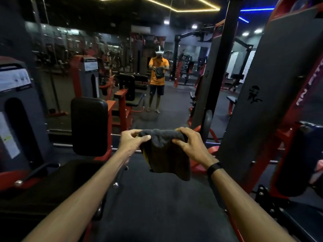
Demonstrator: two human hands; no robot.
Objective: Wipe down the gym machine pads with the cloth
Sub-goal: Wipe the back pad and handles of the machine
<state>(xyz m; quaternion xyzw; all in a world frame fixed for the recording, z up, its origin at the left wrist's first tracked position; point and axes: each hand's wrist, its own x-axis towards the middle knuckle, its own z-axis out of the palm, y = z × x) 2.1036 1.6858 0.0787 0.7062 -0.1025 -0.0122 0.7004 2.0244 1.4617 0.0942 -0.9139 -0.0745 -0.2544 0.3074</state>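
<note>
Currently, the left hand and right hand are both pinching the cloth's top edge; it is hanging vertically. The upright back pad is standing left of the cloth, nearer the left hand.

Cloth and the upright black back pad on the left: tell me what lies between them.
In the head view, only the left hand gripping the cloth at its top edge; otherwise open air to the back pad.
</note>
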